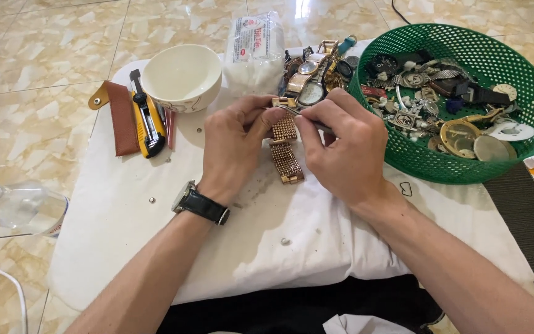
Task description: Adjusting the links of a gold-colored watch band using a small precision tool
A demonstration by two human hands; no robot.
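A gold mesh watch bracelet [285, 154] lies on the white cloth pad [156, 235] in the middle of the view. My left hand [233, 145], with a black-strapped wristwatch [200, 204] on its wrist, pinches the bracelet's upper end between thumb and fingers. My right hand [344, 145] holds a thin metal tool [301, 115] whose tip touches that same upper end. Just behind my hands a pile of gold and silver watches [310, 77] rests on the pad.
A green plastic basket [529, 93] of watch parts stands at the right. A white bowl [182, 77], a yellow utility knife [146, 117], a brown leather case [120, 117] and a bag of cotton [254, 52] lie at the back left. A clear bottle [23, 207] lies on the tiled floor.
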